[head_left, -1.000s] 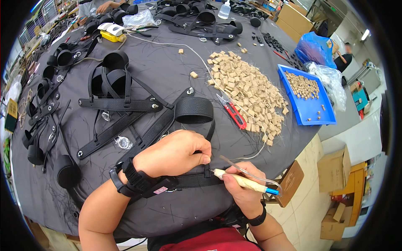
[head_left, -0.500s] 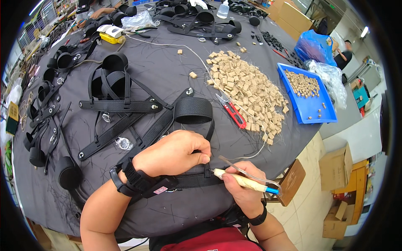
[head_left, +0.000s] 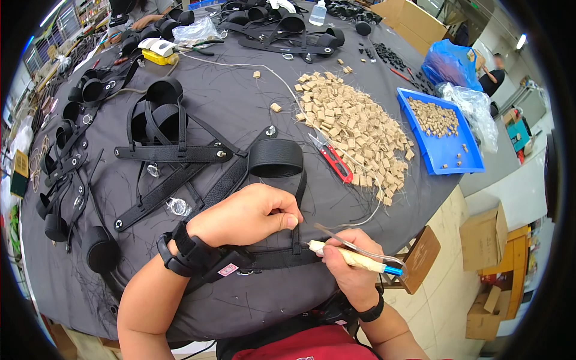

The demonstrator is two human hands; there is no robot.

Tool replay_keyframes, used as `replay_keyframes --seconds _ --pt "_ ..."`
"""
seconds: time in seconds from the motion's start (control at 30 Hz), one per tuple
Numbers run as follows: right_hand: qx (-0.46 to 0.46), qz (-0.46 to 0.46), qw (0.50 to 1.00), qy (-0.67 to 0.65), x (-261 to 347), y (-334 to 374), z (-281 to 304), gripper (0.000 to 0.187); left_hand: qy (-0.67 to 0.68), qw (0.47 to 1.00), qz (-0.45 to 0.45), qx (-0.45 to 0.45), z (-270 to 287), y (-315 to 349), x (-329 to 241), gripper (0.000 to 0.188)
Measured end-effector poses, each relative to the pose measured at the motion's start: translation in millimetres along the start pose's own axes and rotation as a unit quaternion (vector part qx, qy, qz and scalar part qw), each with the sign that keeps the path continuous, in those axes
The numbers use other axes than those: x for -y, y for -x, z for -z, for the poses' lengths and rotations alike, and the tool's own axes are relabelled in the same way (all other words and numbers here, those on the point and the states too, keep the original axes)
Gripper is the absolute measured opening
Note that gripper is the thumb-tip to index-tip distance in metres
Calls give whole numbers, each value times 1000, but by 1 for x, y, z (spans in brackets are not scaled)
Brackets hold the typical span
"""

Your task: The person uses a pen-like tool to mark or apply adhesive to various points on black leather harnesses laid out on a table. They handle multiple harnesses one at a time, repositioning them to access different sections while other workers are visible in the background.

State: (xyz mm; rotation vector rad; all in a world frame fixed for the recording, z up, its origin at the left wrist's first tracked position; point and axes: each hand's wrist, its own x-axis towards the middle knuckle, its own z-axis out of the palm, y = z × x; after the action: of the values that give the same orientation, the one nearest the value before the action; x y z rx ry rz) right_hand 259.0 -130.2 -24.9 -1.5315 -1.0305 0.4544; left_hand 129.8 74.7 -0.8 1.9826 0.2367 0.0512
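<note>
My left hand (head_left: 255, 215) is closed in a pinch, thumb against forefinger, over a black leather harness. A narrow black strap (head_left: 296, 241) passes behind its fingertips; what they pinch is too small to make out. That strap joins a wide black leather loop (head_left: 275, 159) above the hand to a broader black band (head_left: 282, 260) lying below. In my right hand (head_left: 355, 277) is a pen-shaped tool (head_left: 355, 259), wrapped in cream tape, with a blue end and a cord. Its thin tip points left, close to the narrow strap and apart from my left fingers.
Red-handled thread snips (head_left: 336, 163) lie beside a heap of small tan blocks (head_left: 351, 123). A blue tray (head_left: 441, 159) holds more blocks. Other black harnesses (head_left: 174, 153) cover the table's left. A pale cord (head_left: 255, 66) crosses the cloth. Another person's hand (head_left: 146, 21) is at the far left.
My left hand has shifted slightly up, its pinch held. The tool in my right hand has moved a little to the right. The rest lies as before.
</note>
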Motion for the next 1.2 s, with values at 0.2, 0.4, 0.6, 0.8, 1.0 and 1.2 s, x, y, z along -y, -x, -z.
replay_keyframes --seconds 0.2,0.4,0.6,0.8,1.0,1.2 --pt "23 38 998 48 6 -4 2 15 7 1000 1 8 3 1 -1 19" --pt "11 -6 1000 2 1 -2 4 12 -86 996 -12 30 17 13 -28 17" --pt "-5 -139 958 -250 -1 -12 10 11 -230 966 39 -107 46 82 -85 6" --pt "-47 -152 842 -516 11 -30 38 23 -514 750 153 -387 44 175 -57 33" --pt "116 -96 899 -410 52 -33 -9 22 -324 905 83 -263 -4 160 -55 39" --pt "175 -215 841 -465 59 -56 -31 19 -323 905 99 -257 -27 128 -39 29"
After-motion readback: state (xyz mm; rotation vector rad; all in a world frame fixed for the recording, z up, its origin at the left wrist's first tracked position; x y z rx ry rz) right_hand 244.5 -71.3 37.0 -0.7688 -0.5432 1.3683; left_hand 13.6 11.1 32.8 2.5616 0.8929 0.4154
